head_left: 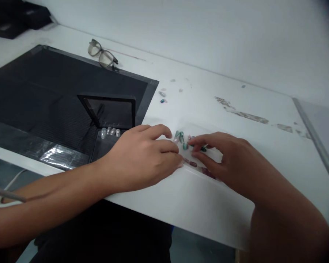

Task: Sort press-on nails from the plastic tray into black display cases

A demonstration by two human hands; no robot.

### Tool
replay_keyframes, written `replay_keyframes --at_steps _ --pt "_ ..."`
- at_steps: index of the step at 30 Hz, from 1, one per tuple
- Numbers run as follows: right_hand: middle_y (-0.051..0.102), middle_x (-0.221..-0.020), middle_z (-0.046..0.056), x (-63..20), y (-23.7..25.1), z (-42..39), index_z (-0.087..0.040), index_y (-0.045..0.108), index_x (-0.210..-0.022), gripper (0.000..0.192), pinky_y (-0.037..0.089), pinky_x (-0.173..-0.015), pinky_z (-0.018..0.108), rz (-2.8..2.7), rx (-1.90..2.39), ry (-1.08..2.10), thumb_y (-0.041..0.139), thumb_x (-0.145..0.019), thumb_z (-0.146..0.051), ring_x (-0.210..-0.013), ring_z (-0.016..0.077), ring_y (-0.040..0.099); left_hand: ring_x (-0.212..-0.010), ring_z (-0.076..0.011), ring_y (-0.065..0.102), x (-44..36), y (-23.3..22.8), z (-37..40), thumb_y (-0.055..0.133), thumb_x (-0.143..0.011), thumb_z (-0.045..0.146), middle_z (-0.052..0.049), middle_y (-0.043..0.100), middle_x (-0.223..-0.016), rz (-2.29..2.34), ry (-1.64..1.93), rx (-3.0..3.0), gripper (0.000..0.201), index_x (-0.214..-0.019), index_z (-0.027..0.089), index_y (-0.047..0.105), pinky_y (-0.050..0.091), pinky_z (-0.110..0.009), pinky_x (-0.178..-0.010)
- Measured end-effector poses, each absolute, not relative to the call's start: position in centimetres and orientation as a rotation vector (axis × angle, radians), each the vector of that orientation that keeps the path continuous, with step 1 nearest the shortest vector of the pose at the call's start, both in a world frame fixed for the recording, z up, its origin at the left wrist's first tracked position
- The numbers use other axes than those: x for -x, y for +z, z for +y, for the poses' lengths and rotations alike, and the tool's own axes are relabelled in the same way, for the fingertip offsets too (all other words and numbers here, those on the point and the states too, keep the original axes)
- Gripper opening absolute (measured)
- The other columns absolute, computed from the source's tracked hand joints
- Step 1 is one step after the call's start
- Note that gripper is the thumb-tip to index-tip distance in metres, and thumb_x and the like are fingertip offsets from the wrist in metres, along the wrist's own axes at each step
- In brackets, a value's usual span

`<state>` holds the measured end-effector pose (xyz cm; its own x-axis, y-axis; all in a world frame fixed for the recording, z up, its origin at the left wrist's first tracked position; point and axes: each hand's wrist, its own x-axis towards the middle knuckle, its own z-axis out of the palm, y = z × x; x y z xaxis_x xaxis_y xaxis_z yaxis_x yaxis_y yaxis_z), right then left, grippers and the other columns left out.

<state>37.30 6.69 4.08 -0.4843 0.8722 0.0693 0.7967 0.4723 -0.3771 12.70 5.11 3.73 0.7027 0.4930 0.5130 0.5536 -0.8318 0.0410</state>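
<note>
Resting on the white table [235,95], your left hand [142,157] and right hand [224,160] meet over a scatter of small green and dark red beads [182,138], fingertips curled down onto them; whether either hand pinches one, you cannot tell, as the view is too blurred. Left of the beads stands a small black frame [109,111] on a dark mat [44,91], clear beads [110,131] at its foot. Beyond the mat lie glasses [102,54].

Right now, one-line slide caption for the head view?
Both hands, left hand and right hand, pick at small green and red beads on a white table.
</note>
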Motion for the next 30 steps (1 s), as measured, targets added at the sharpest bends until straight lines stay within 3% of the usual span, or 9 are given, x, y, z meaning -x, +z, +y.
replay_keyframes --at_steps 2,8,16,26,30 --pt "0.072 -0.09 0.001 -37.4 4.0 6.7 -0.026 0.068 -0.105 0.019 0.049 -0.065 0.034 -2.479 1.439 0.448 0.058 -0.089 -0.027 -0.077 0.0198 0.065 -0.1 -0.0218 0.07 -12.8 3.7 5.1 0.058 -0.098 0.027 0.006 0.079 -0.096 -0.872 -0.801 2.792 0.022 -0.089 0.025 0.078 0.056 -0.032 -0.072" --pt "0.07 -0.092 0.0 -37.8 4.2 6.5 -0.027 0.066 -0.094 0.011 0.049 -0.071 0.032 -2.543 1.372 0.508 0.059 -0.085 -0.025 -0.085 0.0194 0.064 -0.099 -0.0199 0.069 -12.9 3.6 5.2 0.057 -0.099 0.034 0.004 0.079 -0.095 -0.898 -0.808 2.815 0.026 -0.088 0.022 0.077 0.055 -0.031 -0.075" --pt "0.064 -0.074 -0.001 -38.0 4.4 6.6 -0.029 0.073 -0.083 0.011 0.037 -0.049 0.027 -2.534 1.467 0.426 0.063 -0.083 -0.031 -0.051 0.0117 0.047 -0.098 -0.0199 0.07 -12.9 3.6 5.2 0.058 -0.099 0.033 0.006 0.079 -0.095 -0.897 -0.802 2.842 0.024 -0.088 0.021 0.077 0.055 -0.032 -0.075" --pt "0.063 -0.081 0.001 -38.5 3.5 5.7 -0.027 0.064 -0.09 0.013 0.044 -0.052 0.028 -2.568 1.559 0.591 0.057 -0.09 -0.038 -0.06 0.0142 0.057 -0.097 -0.0181 0.07 -12.9 3.6 5.1 0.056 -0.1 0.035 0.003 0.079 -0.094 -0.912 -0.791 2.848 0.026 -0.091 0.021 0.076 0.054 -0.031 -0.076" --pt "0.062 -0.074 -0.001 -38.7 3.5 5.8 -0.027 0.064 -0.087 0.013 0.042 -0.046 0.027 -2.551 1.555 0.614 0.062 -0.087 -0.04 -0.054 0.0135 0.055 -0.097 -0.0189 0.07 -12.9 3.6 5.1 0.058 -0.099 0.035 0.005 0.079 -0.094 -0.915 -0.778 2.859 0.024 -0.09 0.021 0.076 0.055 -0.032 -0.075"
